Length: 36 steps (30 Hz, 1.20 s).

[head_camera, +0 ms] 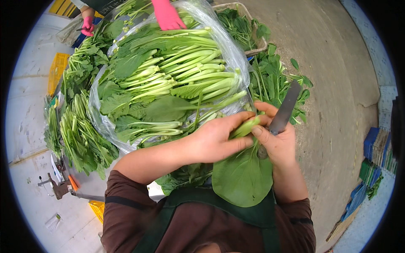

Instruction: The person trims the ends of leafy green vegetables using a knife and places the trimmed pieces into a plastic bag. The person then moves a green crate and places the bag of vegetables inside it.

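Note:
My left hand (212,137) closes its fingers around a pale green stalk (244,128) of a leafy vegetable that resembles choy sum. A broad green leaf (243,180) hangs below the hands, over my apron. In my right hand (280,144) is a knife, its dark flat blade (287,106) pointing up and away from me. The right thumb and fingers also meet the stalk's end. Beyond my hands, trimmed leafy stalks (190,60) lie heaped on a clear plastic sheet or bag (242,60), most cut ends facing right.
Across the table, a co-worker's pink-gloved hand (167,17) rests on the heap; another pink glove (87,26) holds a tool. More greens (84,126) line the left table edge. A crate (261,47) of leaves stands at upper right, with loose leaves (272,76) beside it.

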Available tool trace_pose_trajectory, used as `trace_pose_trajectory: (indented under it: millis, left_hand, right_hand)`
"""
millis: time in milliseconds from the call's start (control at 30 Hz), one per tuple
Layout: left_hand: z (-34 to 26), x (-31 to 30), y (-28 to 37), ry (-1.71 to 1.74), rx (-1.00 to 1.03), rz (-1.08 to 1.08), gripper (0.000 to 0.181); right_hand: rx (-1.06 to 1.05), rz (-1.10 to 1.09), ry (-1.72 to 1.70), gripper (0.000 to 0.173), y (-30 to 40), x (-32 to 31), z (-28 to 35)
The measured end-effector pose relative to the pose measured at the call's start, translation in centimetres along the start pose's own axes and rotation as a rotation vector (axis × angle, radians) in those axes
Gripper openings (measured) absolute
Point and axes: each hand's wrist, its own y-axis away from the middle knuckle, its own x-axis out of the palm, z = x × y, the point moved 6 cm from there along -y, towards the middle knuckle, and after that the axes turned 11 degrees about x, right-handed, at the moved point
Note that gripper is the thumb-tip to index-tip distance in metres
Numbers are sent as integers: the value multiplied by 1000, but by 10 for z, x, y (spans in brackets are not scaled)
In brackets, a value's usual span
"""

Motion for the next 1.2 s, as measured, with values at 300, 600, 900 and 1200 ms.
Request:
trace_pose_trajectory:
  millis: [300, 600, 900, 1200]
  left_hand:
    - [68, -49, -27, -1046, 9, -83, 52]
    - [85, -63, -47, -1195, 79, 35, 63]
    - [29, -65, -1, -837, 77, -124, 50]
    - [-102, -94, 25, -680, 309, -261, 62]
  right_hand:
    - [117, -413, 978, 39, 1, -81, -24]
    - [-95, -376, 899, 42, -24, -62, 4]
    - [6, -263, 327, 35, -83, -21, 5]
    - [-270, -674, 710, 22, -55, -100, 36]
